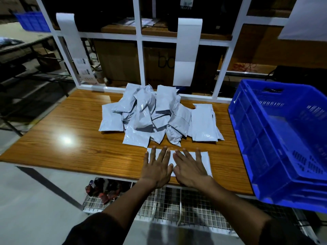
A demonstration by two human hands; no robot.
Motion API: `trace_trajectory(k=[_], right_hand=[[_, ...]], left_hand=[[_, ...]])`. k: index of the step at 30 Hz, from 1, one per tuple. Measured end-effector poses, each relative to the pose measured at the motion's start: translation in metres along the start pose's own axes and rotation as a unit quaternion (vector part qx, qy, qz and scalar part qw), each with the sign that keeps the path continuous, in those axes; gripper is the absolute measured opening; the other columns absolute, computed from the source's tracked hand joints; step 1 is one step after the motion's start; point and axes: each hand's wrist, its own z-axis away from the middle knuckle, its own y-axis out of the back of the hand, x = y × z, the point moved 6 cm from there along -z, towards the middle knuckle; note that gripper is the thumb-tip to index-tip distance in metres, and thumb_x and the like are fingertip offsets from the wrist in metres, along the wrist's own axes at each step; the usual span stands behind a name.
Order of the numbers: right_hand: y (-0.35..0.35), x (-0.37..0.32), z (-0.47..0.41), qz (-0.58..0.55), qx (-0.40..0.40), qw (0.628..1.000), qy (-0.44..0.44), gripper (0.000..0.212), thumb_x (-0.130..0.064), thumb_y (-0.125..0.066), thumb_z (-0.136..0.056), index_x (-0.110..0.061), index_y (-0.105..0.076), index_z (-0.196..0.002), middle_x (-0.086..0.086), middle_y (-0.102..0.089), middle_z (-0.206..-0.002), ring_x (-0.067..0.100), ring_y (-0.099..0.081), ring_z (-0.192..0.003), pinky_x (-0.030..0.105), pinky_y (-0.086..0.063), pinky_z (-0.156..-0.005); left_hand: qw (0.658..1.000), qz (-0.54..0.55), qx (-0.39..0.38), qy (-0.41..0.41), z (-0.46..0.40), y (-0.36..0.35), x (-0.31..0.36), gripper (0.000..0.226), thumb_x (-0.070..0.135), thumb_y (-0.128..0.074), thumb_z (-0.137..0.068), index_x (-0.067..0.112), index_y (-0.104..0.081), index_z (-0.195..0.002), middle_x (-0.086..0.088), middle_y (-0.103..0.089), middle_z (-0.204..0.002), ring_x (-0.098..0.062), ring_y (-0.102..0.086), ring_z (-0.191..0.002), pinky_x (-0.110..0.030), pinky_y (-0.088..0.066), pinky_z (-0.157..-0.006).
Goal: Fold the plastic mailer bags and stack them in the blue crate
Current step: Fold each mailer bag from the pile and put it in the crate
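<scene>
Two bare forearms reach into view from the bottom edge, each ending in a bare hand: the left hand [157, 167] and the right hand [190, 167]. Neither wears a glove, ring, watch or band. Dark sleeves, black or close to it, cover the upper arms and end around the elbows, the left sleeve [92, 228] and the right sleeve [284, 232] both plain, with no visible print.

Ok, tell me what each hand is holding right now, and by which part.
Nothing is gripped. The left hand and right hand lie flat, fingers spread, pressing the top of one white bag on the table.
</scene>
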Motion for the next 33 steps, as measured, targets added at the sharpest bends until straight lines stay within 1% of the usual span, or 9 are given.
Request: trace_trajectory(k=[4, 6, 10, 16, 21, 23, 26, 30, 33], right_hand=[[-0.002, -0.009, -0.003, -0.028, 0.02, 0.999, 0.004, 0.059, -0.04, -0.018, -0.105, -0.02, -0.011, -0.16, -0.001, -0.006, -0.169, 0.02, 0.002, -0.155, 0.055, 0.003, -0.122], [-0.009, -0.007, -0.001, -0.043, 0.025, 0.999, -0.012, 0.059, -0.042, -0.016, -0.105, -0.026, -0.007, -0.161, -0.006, 0.0, -0.169, 0.02, 0.007, -0.155, 0.056, 0.003, -0.122], [-0.014, 0.002, 0.001, -0.06, 0.04, 0.996, -0.049, 0.081, -0.06, 0.012, -0.082, -0.041, -0.007, -0.158, -0.013, 0.006, -0.167, 0.022, 0.011, -0.154, 0.06, 0.009, -0.118], [-0.019, 0.016, 0.001, -0.073, 0.04, 0.996, -0.038, 0.081, -0.073, 0.014, -0.083, -0.047, -0.007, -0.156, -0.015, 0.005, -0.167, 0.02, 0.012, -0.154, 0.059, 0.009, -0.119], [-0.021, 0.058, 0.021, -0.062, 0.051, 0.994, -0.078, 0.088, -0.074, 0.014, -0.082, -0.037, -0.003, -0.159, -0.005, 0.011, -0.168, 0.021, 0.015, -0.153, 0.049, 0.009, -0.123], [-0.021, 0.06, 0.023, -0.063, 0.048, 0.994, -0.077, 0.088, -0.073, 0.013, -0.082, -0.034, -0.004, -0.16, -0.004, 0.011, -0.168, 0.021, 0.016, -0.153, 0.048, 0.01, -0.122], [-0.021, 0.058, 0.02, -0.065, 0.033, 0.995, -0.075, 0.079, -0.069, 0.005, -0.09, -0.033, -0.002, -0.16, -0.004, 0.014, -0.167, 0.021, 0.018, -0.153, 0.049, 0.012, -0.122], [-0.021, 0.061, 0.016, -0.062, -0.019, 0.995, -0.073, 0.067, -0.061, -0.007, -0.102, -0.03, 0.005, -0.16, -0.002, 0.021, -0.166, 0.022, 0.024, -0.151, 0.053, 0.016, -0.119], [-0.013, 0.057, 0.016, -0.022, 0.027, 0.997, -0.072, 0.071, -0.054, 0.002, -0.098, -0.02, -0.001, -0.161, 0.002, 0.01, -0.168, 0.025, 0.015, -0.154, 0.056, 0.01, -0.121]], left_hand=[[0.997, 0.064, 0.033, 0.008, 0.0, 0.003, -0.009, 0.059, 0.044, -0.01, -0.108, 0.025, -0.009, -0.164, 0.009, 0.003, -0.171, -0.025, 0.011, -0.157, -0.049, 0.004, -0.125], [0.997, 0.047, 0.052, 0.014, 0.004, 0.004, -0.013, 0.073, 0.052, 0.005, -0.097, 0.024, -0.011, -0.163, 0.005, -0.002, -0.171, -0.025, 0.007, -0.157, -0.046, 0.001, -0.125], [0.998, 0.034, 0.043, 0.025, 0.005, -0.003, -0.014, 0.094, 0.073, 0.022, -0.081, 0.033, -0.002, -0.163, 0.011, 0.012, -0.167, -0.033, 0.017, -0.155, -0.05, 0.005, -0.125], [0.998, 0.022, 0.033, 0.041, 0.007, 0.0, -0.015, 0.089, 0.071, 0.015, -0.082, 0.036, 0.0, -0.162, 0.01, 0.01, -0.17, -0.037, 0.021, -0.153, -0.053, 0.008, -0.124], [0.999, 0.023, 0.029, 0.04, 0.009, 0.003, -0.015, 0.09, 0.07, 0.015, -0.082, 0.034, 0.0, -0.163, 0.01, 0.01, -0.17, -0.038, 0.021, -0.153, -0.054, 0.007, -0.124], [0.998, 0.026, 0.024, 0.047, 0.009, 0.003, -0.013, 0.082, 0.067, 0.009, -0.09, 0.033, -0.001, -0.163, 0.008, 0.011, -0.17, -0.037, 0.024, -0.152, -0.058, 0.009, -0.123], [0.997, 0.008, 0.061, 0.045, 0.007, 0.012, -0.002, 0.076, 0.057, 0.004, -0.096, 0.024, -0.009, -0.163, 0.001, 0.007, -0.171, -0.032, 0.029, -0.151, -0.059, 0.017, -0.12], [0.997, 0.003, 0.064, -0.032, -0.005, 0.01, 0.035, 0.084, 0.052, 0.009, -0.089, 0.02, -0.01, -0.164, -0.002, -0.002, -0.172, -0.026, 0.019, -0.155, -0.054, 0.009, -0.124], [0.998, -0.011, 0.053, -0.018, -0.01, -0.001, 0.043, 0.085, 0.053, 0.012, -0.088, 0.02, -0.009, -0.163, -0.001, -0.001, -0.172, -0.028, 0.01, -0.157, -0.055, 0.005, -0.124]])
